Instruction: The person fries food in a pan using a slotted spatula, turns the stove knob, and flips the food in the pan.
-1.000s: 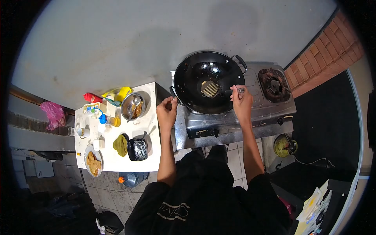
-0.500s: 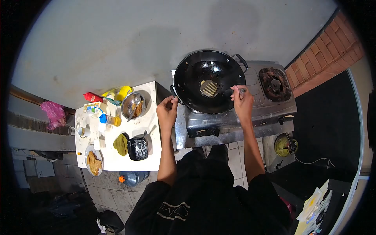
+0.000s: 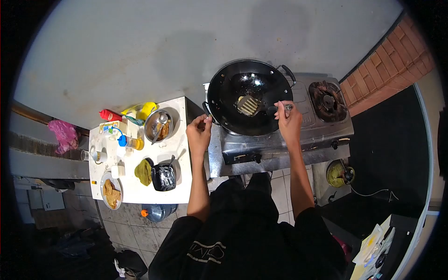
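Observation:
A black wok [image 3: 228, 119] sits on the left side of the gas stove, its inside shiny with oil. My right hand [image 3: 289, 123] is closed around the dark handle of a slotted spatula [image 3: 248, 106], whose blade lies low in the wok. A small pale yellow piece shows at the blade's edge; most of it is hidden beneath. At the wok's left side, my left hand [image 3: 199, 133] has its fingers pinched at the lower end of the loop handle [image 3: 206, 108].
On the white table [image 3: 135, 172] stand a steel bowl [image 3: 158, 126] with a spoon and food, a black container [image 3: 164, 177], a plate of food [image 3: 112, 191] and several bottles. A bare burner [image 3: 328, 100] is at right. A gas cylinder [image 3: 337, 173] stands below.
The spatula's blade has shifted slightly left and turned a little in the wok. My left hand has stayed in place at the wok's handle.

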{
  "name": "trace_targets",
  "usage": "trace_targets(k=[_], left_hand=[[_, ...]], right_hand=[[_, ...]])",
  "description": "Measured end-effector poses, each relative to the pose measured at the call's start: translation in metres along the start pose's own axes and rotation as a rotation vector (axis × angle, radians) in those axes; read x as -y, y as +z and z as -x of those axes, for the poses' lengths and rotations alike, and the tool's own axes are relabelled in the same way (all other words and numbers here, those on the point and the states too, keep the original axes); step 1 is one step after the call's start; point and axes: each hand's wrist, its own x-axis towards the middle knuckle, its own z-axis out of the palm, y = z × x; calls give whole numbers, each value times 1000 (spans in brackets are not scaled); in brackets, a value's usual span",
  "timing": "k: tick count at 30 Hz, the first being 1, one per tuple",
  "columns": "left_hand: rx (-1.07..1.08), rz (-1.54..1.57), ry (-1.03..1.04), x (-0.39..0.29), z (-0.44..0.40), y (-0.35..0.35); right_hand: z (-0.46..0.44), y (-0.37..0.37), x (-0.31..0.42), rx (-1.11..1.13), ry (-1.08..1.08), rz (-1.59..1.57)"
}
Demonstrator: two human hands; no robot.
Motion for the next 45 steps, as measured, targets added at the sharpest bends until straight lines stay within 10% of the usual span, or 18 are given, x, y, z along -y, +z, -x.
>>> trace_targets(k=[45], left_hand=[[0,34,-19,3,0,2]], right_hand=[[2,0,1,-11,11,-2]])
